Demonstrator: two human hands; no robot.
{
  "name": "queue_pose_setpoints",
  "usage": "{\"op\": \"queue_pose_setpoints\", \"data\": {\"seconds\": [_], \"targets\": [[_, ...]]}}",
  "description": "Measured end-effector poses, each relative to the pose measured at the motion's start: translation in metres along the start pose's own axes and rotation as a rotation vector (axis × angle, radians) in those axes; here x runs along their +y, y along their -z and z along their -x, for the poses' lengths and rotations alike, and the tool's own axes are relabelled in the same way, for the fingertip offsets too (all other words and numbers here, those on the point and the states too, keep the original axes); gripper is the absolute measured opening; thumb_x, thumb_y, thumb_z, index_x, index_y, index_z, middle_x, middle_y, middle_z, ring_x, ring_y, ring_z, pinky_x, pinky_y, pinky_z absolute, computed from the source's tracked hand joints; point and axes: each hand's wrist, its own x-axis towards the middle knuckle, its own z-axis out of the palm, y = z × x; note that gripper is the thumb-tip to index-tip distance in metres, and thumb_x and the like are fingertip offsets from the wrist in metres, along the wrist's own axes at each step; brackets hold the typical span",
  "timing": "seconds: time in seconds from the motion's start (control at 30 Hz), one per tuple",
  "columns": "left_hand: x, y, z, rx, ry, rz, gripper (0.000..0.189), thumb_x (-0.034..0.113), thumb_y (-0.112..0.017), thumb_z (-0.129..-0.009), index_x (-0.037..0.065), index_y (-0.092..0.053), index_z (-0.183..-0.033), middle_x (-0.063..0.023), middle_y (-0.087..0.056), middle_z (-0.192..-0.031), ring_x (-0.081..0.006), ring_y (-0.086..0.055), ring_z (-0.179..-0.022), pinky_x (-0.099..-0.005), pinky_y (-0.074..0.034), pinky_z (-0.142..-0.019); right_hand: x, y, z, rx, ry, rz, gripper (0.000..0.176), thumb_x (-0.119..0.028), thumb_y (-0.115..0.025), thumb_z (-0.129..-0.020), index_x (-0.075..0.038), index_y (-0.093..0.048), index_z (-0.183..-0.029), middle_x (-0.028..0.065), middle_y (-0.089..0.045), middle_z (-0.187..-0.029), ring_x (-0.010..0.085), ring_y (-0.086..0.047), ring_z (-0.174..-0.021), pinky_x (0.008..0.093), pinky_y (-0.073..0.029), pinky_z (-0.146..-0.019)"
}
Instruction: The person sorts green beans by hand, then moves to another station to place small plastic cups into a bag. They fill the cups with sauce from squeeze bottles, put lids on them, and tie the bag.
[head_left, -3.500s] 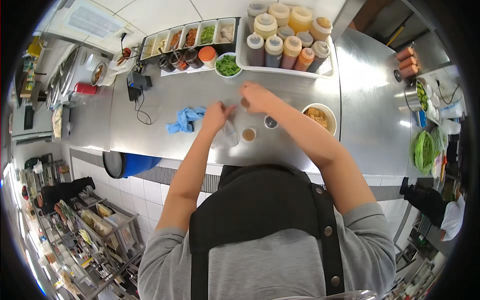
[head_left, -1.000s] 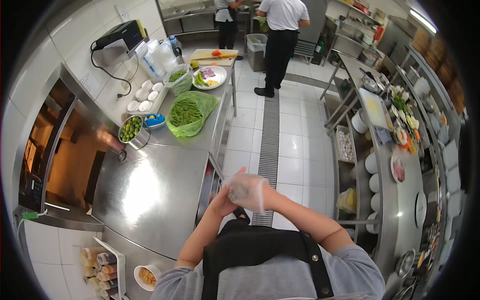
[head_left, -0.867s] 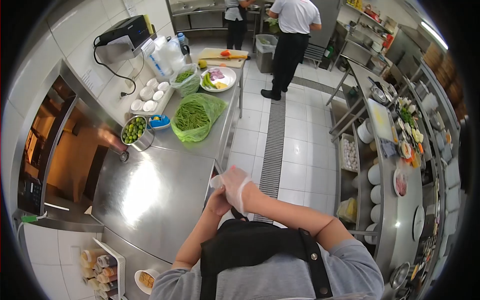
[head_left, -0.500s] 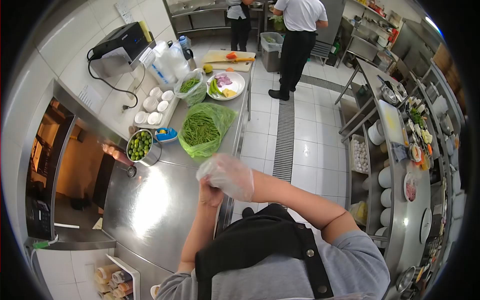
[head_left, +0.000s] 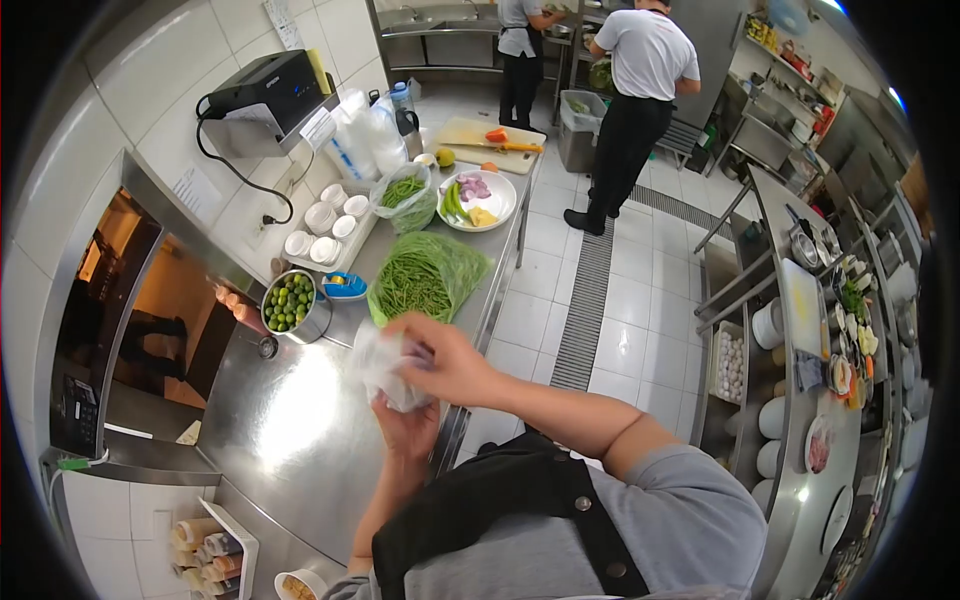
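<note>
A thin, clear plastic bag [head_left: 372, 362] is bunched up between my two hands over the near edge of the steel counter. From below, my left hand [head_left: 408, 428] grips its lower part. My right hand [head_left: 448, 362] is bare, with bent fingers closed on the bag's upper side; motion blurs the fingertips a little. Just beyond the hands lies a green plastic bag [head_left: 470, 262] spread around a heap of cut green beans [head_left: 415, 282].
Beyond the beans are a smaller bag of green pieces [head_left: 405, 200], a white plate [head_left: 503, 212] of cut vegetables and a cutting board [head_left: 475, 132] with a knife. A pot of limes [head_left: 288, 302] stands left. Two people work at the back.
My right hand has come out of the plastic bag that covered it and now pinches it from outside. The bag has shifted left, and the camera view has moved slightly.
</note>
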Motion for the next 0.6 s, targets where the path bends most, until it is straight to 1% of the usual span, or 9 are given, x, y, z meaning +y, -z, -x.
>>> {"op": "queue_pose_setpoints", "data": {"seconds": [0.1, 0.13, 0.17, 0.23, 0.3, 0.37, 0.43, 0.5, 0.6], "targets": [[-0.012, -0.004, 0.009, 0.152, -0.125, -0.574, 0.069, 0.051, -0.063, -0.09, 0.01, -0.046, -0.142, -0.0081, -0.054, -0.139, -0.0282, -0.055, -0.125, -0.0474, -0.047, -0.105, -0.02, 0.02, -0.014, -0.168, 0.074, 0.02, 0.02, -0.004, -0.068, -0.085, -0.004, -0.063, -0.104, 0.0073, -0.065, -0.091, 0.0158, -0.062, -0.079, 0.0299, -0.048, -0.071], [0.001, -0.011, 0.007, 0.067, -0.161, -0.993, 0.076, 0.054, -0.07, -0.084, 0.009, -0.047, -0.14, -0.0073, -0.054, -0.138, -0.0267, -0.056, -0.124, -0.0465, -0.048, -0.103, -0.033, 0.025, -0.016, -0.205, 0.116, 0.036, 0.009, -0.002, -0.064, -0.086, -0.003, -0.064, -0.095, 0.0055, -0.064, -0.079, 0.0151, -0.062, -0.074, 0.0302, -0.047, -0.067], [0.014, -0.019, 0.006, 0.001, -0.241, -1.401, 0.083, 0.057, -0.077, -0.077, 0.008, -0.048, -0.139, -0.0064, -0.055, -0.136, -0.0252, -0.057, -0.122, -0.0455, -0.049, -0.101, -0.026, 0.024, -0.021, -0.216, 0.316, 0.022, 0.014, -0.005, -0.066, -0.086, -0.005, -0.064, -0.1, 0.0081, -0.065, -0.078, 0.0204, -0.063, -0.071, 0.0351, -0.047, -0.064], [0.064, -0.008, 0.001, -0.195, 0.032, -1.351, 0.111, 0.044, -0.098, -0.054, 0.01, -0.045, -0.145, -0.0059, -0.048, -0.146, -0.0247, -0.044, -0.136, -0.0435, -0.037, -0.113, -0.025, 0.023, -0.032, -0.392, 0.283, 0.095, 0.013, -0.008, -0.066, -0.087, -0.006, -0.064, -0.099, 0.0092, -0.065, -0.077, 0.0239, -0.064, -0.071, 0.037, -0.047, -0.064], [0.062, -0.037, -0.002, -0.224, 0.114, -1.833, 0.092, 0.037, -0.097, -0.057, 0.007, -0.056, -0.134, -0.0078, -0.056, -0.135, -0.027, -0.051, -0.131, -0.0442, -0.042, -0.108, -0.029, 0.02, -0.04, -0.509, 0.288, 0.153, 0.011, -0.012, -0.066, -0.088, -0.006, -0.064, -0.097, 0.0107, -0.067, -0.078, 0.0271, -0.066, -0.071, 0.0392, -0.048, -0.066], [0.018, -0.082, -0.019, -0.065, 0.384, -1.728, 0.046, 0.032, -0.089, -0.071, 0.003, -0.07, -0.102, -0.0126, -0.068, -0.104, -0.032, -0.063, -0.113, -0.046, -0.05, -0.098, -0.023, 0.015, -0.054, -0.423, 0.373, 0.088, 0.01, -0.012, -0.066, -0.089, -0.006, -0.064, -0.096, 0.0105, -0.067, -0.078, 0.0269, -0.065, -0.07, 0.0385, -0.048, -0.065], [0.009, -0.07, -0.029, -0.181, 0.223, -1.362, 0.03, 0.03, -0.078, -0.083, 0.003, -0.066, -0.091, -0.0152, -0.069, -0.096, -0.0321, -0.064, -0.108, -0.0459, -0.051, -0.096, -0.024, 0.027, -0.068, -0.265, 0.449, 0.071, 0.01, -0.014, -0.068, -0.09, -0.006, -0.066, -0.096, 0.0102, -0.067, -0.077, 0.0264, -0.064, -0.069, 0.0377, -0.049, -0.063], [0.0, -0.08, -0.039, -0.287, 0.012, -1.218, 0.035, 0.029, -0.057, -0.1, 0.006, -0.054, -0.073, -0.0184, -0.067, -0.084, -0.0317, -0.066, -0.099, -0.0456, -0.051, -0.092, -0.024, 0.048, -0.07, -0.078, 0.383, 0.084, 0.012, -0.013, -0.069, -0.089, -0.006, -0.067, -0.099, 0.0095, -0.066, -0.076, 0.026, -0.064, -0.07, 0.0361, -0.049, -0.062], [0.008, -0.086, -0.038, 0.161, -0.053, -1.346, 0.043, 0.029, -0.054, -0.102, 0.008, -0.045, -0.066, -0.0166, -0.065, -0.081, -0.0294, -0.066, -0.094, -0.0426, -0.052, -0.088, -0.027, 0.064, -0.051, 0.212, 0.47, 0.298, 0.023, -0.004, -0.067, -0.086, -0.005, -0.067, -0.108, 0.0108, -0.064, -0.092, 0.0253, -0.065, -0.071, 0.0346, -0.052, -0.063]]}}
